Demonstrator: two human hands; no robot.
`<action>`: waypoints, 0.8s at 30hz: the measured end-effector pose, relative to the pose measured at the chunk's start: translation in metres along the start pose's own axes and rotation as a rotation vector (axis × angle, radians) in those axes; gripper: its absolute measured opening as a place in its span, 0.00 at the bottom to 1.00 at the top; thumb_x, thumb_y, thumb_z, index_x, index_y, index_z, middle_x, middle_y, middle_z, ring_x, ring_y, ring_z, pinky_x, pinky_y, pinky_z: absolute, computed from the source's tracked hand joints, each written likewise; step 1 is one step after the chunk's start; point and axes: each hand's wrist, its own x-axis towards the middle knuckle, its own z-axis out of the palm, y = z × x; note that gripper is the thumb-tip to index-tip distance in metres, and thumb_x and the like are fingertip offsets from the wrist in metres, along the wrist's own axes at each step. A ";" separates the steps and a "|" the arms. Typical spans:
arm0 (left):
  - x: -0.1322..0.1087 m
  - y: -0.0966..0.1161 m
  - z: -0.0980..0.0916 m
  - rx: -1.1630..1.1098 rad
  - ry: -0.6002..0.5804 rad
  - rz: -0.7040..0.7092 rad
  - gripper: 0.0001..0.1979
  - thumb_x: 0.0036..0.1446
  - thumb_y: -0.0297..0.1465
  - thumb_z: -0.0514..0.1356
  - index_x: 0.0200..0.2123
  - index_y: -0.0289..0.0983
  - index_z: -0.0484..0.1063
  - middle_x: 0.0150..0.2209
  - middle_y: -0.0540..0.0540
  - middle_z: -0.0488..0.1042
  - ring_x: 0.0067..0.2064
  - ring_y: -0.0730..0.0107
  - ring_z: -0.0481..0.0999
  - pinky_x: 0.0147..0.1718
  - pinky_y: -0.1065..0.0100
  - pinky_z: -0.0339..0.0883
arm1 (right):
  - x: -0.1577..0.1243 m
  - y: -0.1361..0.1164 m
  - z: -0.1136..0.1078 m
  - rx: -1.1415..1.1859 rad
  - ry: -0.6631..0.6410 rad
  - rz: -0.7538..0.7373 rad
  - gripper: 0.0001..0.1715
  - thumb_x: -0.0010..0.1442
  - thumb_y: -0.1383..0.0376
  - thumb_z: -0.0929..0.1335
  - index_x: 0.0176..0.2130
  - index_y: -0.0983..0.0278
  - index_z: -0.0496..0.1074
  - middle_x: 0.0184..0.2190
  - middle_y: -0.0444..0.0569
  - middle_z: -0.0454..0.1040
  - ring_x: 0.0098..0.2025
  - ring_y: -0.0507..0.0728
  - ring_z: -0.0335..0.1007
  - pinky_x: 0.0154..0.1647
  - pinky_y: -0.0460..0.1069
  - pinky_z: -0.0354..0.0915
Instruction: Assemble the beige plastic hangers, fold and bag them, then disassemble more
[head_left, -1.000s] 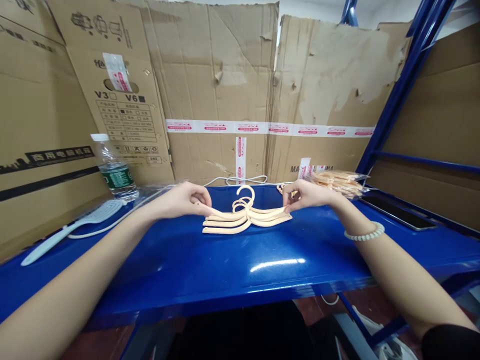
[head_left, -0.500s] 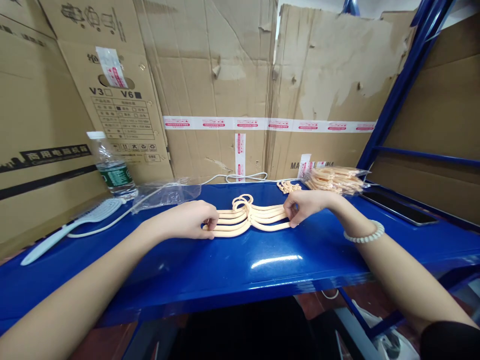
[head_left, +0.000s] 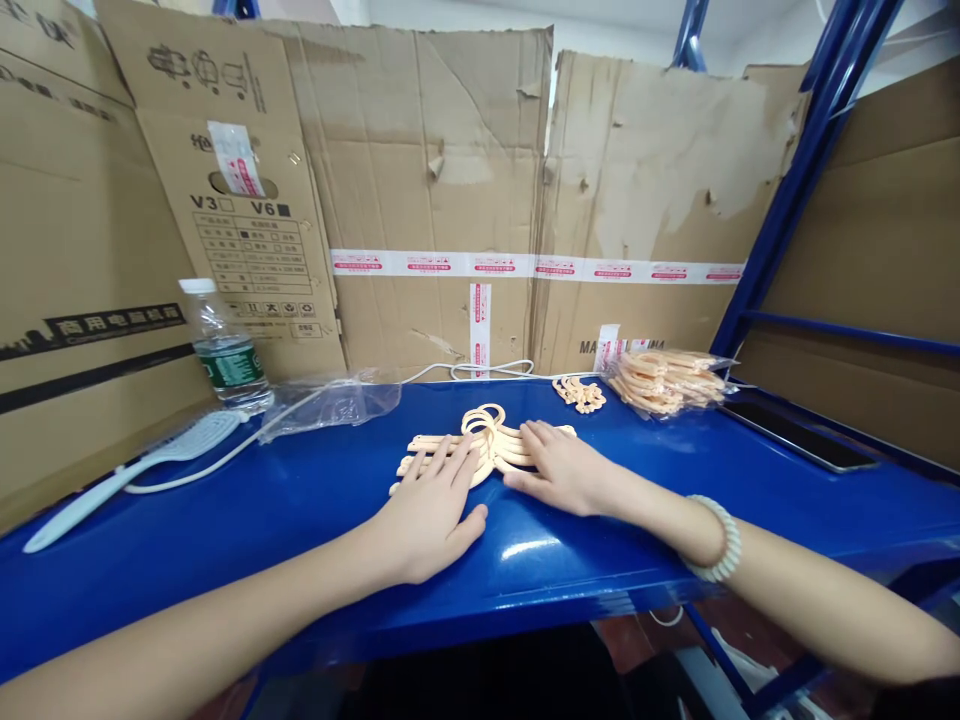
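Note:
Several small cream-coloured hangers with ring-shaped tops lie overlapped in a row on the blue table, rings pointing away from me. My left hand rests palm down over their left arms, fingers spread out and thumb apart. Over the right arms lies my right hand, its fingers stretched out and its thumb at the near edge. Both hands touch the hangers without gripping them. Parts of the hanger arms are hidden under my fingers.
Behind are a small pile of cream pieces and a clear bag of more hangers. A phone lies at right. Left are a water bottle, a pale hairbrush, a plastic bag and a white cable.
Both hands have let go of the hanger ends and moved inward, now lying flat with fingers extended. The hanger ends are spread more unevenly. The view has tilted up slightly.

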 end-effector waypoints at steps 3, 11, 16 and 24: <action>0.005 -0.007 -0.001 -0.022 -0.041 -0.002 0.36 0.66 0.46 0.44 0.70 0.34 0.40 0.71 0.42 0.39 0.71 0.47 0.37 0.66 0.43 0.37 | 0.005 -0.002 0.017 -0.031 -0.014 0.007 0.44 0.68 0.47 0.55 0.66 0.80 0.53 0.67 0.72 0.51 0.69 0.73 0.46 0.65 0.65 0.49; 0.053 -0.038 -0.001 -0.005 -0.025 0.046 0.37 0.65 0.49 0.43 0.70 0.34 0.41 0.71 0.40 0.40 0.71 0.45 0.41 0.65 0.42 0.38 | 0.051 0.024 0.028 -0.073 0.001 0.037 0.42 0.69 0.49 0.53 0.66 0.80 0.52 0.67 0.70 0.52 0.69 0.71 0.45 0.67 0.62 0.47; 0.076 -0.054 0.003 0.001 -0.010 0.034 0.38 0.65 0.50 0.42 0.70 0.33 0.44 0.71 0.39 0.42 0.70 0.45 0.42 0.65 0.41 0.38 | 0.073 0.035 0.030 -0.076 0.018 0.050 0.41 0.69 0.49 0.53 0.66 0.78 0.54 0.66 0.69 0.54 0.69 0.69 0.48 0.66 0.60 0.48; 0.079 -0.058 0.007 -0.003 0.043 0.045 0.36 0.66 0.49 0.42 0.69 0.34 0.47 0.71 0.39 0.44 0.70 0.50 0.44 0.65 0.44 0.38 | 0.078 0.039 0.035 -0.050 0.021 0.069 0.42 0.69 0.48 0.53 0.66 0.79 0.53 0.67 0.68 0.53 0.69 0.70 0.46 0.67 0.61 0.45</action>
